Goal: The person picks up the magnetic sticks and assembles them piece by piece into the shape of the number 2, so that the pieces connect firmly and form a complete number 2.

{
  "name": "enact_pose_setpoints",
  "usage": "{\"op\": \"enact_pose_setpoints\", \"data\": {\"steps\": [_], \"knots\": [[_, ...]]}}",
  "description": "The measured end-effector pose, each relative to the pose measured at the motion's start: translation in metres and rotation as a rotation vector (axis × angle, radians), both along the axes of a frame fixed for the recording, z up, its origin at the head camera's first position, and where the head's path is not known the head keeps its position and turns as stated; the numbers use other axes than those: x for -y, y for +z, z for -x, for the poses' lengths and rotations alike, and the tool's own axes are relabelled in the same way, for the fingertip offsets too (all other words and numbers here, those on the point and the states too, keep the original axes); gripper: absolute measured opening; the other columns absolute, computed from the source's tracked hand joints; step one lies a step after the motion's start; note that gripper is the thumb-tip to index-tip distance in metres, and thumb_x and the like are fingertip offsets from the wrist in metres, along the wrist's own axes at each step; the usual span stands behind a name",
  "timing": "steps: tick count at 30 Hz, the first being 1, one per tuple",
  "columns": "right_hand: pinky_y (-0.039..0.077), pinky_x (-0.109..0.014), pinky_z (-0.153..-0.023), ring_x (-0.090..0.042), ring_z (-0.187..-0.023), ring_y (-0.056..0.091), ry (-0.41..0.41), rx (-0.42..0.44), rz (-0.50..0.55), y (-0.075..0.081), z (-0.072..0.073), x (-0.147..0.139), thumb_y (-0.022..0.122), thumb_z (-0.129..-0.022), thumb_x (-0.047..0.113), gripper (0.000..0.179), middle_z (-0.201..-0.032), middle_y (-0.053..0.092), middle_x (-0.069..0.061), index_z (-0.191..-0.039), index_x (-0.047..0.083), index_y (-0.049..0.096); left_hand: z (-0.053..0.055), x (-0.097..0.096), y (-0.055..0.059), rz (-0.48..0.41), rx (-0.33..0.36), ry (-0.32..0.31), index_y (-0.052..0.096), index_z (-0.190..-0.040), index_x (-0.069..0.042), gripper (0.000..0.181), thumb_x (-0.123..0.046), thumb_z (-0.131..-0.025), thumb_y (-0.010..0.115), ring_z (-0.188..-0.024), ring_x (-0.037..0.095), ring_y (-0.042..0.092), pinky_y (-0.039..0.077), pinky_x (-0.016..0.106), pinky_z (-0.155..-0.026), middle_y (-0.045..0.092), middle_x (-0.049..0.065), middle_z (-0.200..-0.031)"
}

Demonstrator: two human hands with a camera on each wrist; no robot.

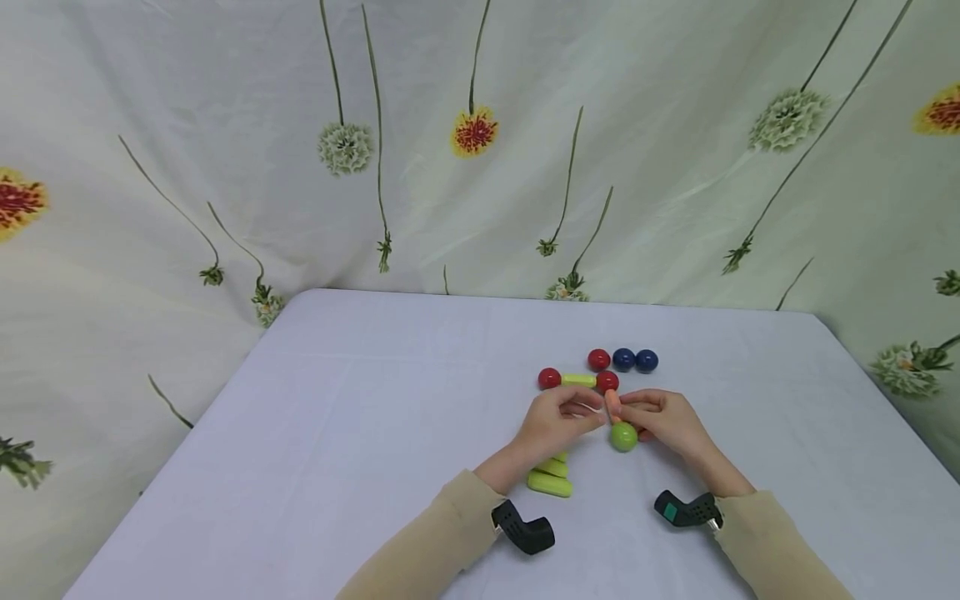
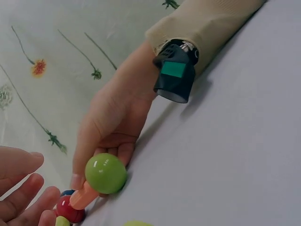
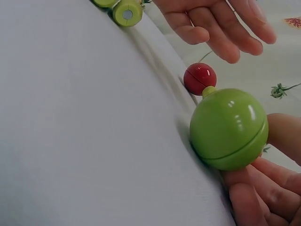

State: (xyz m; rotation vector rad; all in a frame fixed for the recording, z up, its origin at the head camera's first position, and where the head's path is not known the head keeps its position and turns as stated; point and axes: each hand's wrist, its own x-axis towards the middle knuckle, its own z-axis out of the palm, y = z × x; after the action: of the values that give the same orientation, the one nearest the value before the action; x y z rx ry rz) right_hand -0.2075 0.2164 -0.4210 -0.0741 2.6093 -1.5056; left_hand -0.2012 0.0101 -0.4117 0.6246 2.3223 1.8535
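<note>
My right hand (image 1: 669, 423) pinches an orange stick (image 1: 612, 404) between thumb and fingers. A shiny green ball (image 1: 623, 437) sits at the stick's near end, large in the right wrist view. The stick's far end comes right up to a red ball (image 1: 607, 382). That ball lies at the right end of a yellow-green stick (image 1: 578, 380), with another red ball (image 1: 550, 378) at its left end. Just left of the orange stick hovers my left hand (image 1: 558, 419); its relaxed fingers (image 3: 221, 28) hold nothing.
Behind these, a red ball (image 1: 598, 359) and two dark blue balls (image 1: 623, 359) lie in a row. Several yellow-green sticks (image 1: 550, 483) lie beneath my left forearm, partly hidden. A white cloth covers the table (image 1: 360, 417); a flowered curtain (image 1: 450, 208) hangs behind.
</note>
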Motion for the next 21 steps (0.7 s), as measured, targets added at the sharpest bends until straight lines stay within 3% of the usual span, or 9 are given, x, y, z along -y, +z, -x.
{"op": "enact_pose_setpoints", "data": {"steps": [10, 17, 21], "knots": [[0.047, -0.024, -0.057, -0.013, -0.068, 0.057, -0.033, -0.015, -0.03, -0.002, 0.001, 0.002, 0.068, -0.086, 0.035, 0.048, -0.087, 0.071, -0.006, -0.115, -0.003, 0.061, 0.012, 0.022, 0.008, -0.007, 0.044, 0.032, 0.067, -0.101, -0.008, 0.02, -0.018, -0.085, 0.071, -0.084, 0.009, 0.063, 0.05, 0.022, -0.075, 0.065, -0.003, -0.098], [0.045, -0.024, -0.055, -0.014, -0.062, 0.055, -0.04, -0.045, -0.035, -0.005, 0.002, 0.001, 0.067, -0.086, 0.033, 0.045, -0.08, 0.069, -0.004, -0.113, -0.003, 0.062, 0.022, 0.04, 0.013, -0.044, 0.055, -0.026, 0.065, -0.107, 0.0, 0.028, -0.016, -0.085, 0.07, -0.084, 0.012, 0.062, 0.05, 0.026, -0.074, 0.067, 0.002, -0.097], [0.044, -0.023, -0.054, -0.014, -0.06, 0.054, -0.048, -0.065, -0.044, -0.006, 0.002, 0.001, 0.068, -0.086, 0.035, 0.045, -0.077, 0.067, -0.003, -0.113, -0.002, 0.063, 0.028, 0.051, 0.012, -0.051, 0.097, -0.071, 0.066, -0.105, -0.001, 0.026, -0.017, -0.084, 0.071, -0.085, 0.014, 0.063, 0.051, 0.028, -0.078, 0.066, 0.003, -0.097]]}}
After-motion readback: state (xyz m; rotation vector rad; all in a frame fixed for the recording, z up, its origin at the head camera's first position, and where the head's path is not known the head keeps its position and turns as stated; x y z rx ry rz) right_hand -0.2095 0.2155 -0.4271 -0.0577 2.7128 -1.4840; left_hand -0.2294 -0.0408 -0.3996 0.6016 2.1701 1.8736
